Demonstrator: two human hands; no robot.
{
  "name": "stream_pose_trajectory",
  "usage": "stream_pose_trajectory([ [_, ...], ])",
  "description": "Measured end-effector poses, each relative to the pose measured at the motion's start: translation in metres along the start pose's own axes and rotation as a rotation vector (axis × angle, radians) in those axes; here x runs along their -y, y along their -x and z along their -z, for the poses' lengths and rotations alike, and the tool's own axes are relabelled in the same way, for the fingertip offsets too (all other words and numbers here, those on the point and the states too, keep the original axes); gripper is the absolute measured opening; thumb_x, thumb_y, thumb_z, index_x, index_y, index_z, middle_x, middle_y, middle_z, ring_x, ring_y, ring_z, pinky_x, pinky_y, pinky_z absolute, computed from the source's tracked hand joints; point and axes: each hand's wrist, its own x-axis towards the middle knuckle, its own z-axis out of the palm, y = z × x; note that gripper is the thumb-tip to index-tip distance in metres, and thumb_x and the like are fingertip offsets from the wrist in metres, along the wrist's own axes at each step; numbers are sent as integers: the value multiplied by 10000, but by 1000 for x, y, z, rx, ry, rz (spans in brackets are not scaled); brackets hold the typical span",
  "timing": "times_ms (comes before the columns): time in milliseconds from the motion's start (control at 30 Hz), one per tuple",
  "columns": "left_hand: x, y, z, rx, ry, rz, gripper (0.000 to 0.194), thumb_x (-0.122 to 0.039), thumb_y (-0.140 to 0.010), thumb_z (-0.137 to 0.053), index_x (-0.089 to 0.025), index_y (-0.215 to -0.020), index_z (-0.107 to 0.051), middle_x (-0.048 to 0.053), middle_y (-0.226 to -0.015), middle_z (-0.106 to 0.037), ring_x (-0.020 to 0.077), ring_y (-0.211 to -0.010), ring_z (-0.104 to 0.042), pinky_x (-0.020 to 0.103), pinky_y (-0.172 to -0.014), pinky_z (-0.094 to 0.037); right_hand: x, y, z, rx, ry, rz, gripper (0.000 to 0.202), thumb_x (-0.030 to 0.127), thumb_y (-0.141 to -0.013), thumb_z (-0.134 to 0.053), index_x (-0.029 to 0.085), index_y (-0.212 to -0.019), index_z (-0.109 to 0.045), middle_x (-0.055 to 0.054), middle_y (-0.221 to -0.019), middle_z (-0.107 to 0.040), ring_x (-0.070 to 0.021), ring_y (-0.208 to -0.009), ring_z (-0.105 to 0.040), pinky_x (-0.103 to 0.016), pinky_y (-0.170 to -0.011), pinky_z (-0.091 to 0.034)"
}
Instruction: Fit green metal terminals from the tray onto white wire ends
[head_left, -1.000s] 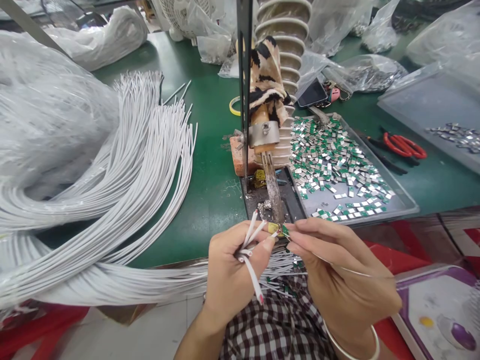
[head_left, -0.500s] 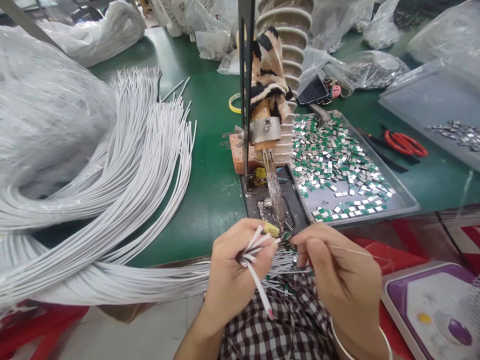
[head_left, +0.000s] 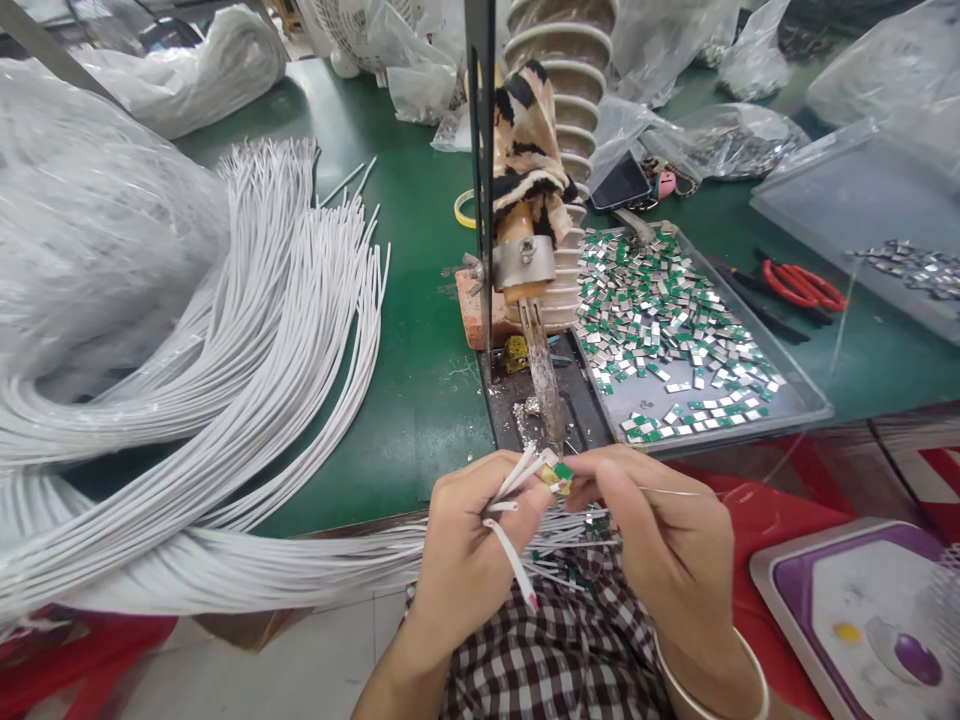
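My left hand (head_left: 472, 540) is closed around a few white cables (head_left: 516, 560), whose cut ends fan out between thumb and fingers. Something yellow covers one of its fingertips. A small green circuit board (head_left: 559, 472) with a metal plug sits at the left fingertips, just under the soldering iron's tip (head_left: 553, 430). Close beside it, my right hand (head_left: 660, 530) pinches a thin solder wire (head_left: 679, 491) that trails off to the right. Its fingertips meet the board's edge; whether they also grip the board I cannot tell. The iron is clamped pointing down on a black stand.
Bundles of white cables (head_left: 300, 330) cover the left of the green table. Right of the iron lies a tray (head_left: 806, 405) of small circuit boards, then red-handled pliers (head_left: 802, 285). A ribbed hose (head_left: 559, 50) rises behind the iron. A purple-and-white device (head_left: 862, 620) is at lower right.
The circuit board has turned, so its green face and metal plug now show at the left fingertips. My right hand has shifted slightly left. The view has moved a little.
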Motion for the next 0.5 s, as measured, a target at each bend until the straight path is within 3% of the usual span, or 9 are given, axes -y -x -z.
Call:
stream_pose_trajectory([
  [100,-3,0,0,-39,-14,-14,197,-130,-887,-559,-189,-704,-603,-14,-769,-670,126,-710,-583,221,-670,-436,-3,5,-2,-124,57,50,277,77,-940,-493,239,-932,-717,17,-914,-749,-96,-809,-711,-202,-736,-583],
  [200,-6,-1,0,-74,-14,-44,201,-108,-873,-571,-189,-692,-599,-27,-783,-680,104,-685,-581,197,-643,-432,-7,8,-3,-219,59,186,246,28,-863,-602,199,-1012,-698,1,-943,-753,-118,-854,-718,-231,-807,-601],
  [333,-8,-3,-1,-94,4,-43,196,-107,-869,-579,-194,-696,-611,-30,-801,-686,109,-698,-591,203,-648,-442,-8,5,-3,-230,109,337,292,-27,-800,-660,158,-1021,-711,-39,-1009,-741,-147,-936,-702,-276,-870,-598],
  [500,-8,-6,-2,-93,34,-17,194,-104,-873,-587,-193,-705,-627,-23,-805,-681,123,-728,-593,221,-673,-450,-3,0,-4,-259,168,377,306,-30,-783,-692,159,-1022,-718,-33,-998,-732,-124,-908,-695,-258,-875,-593],
])
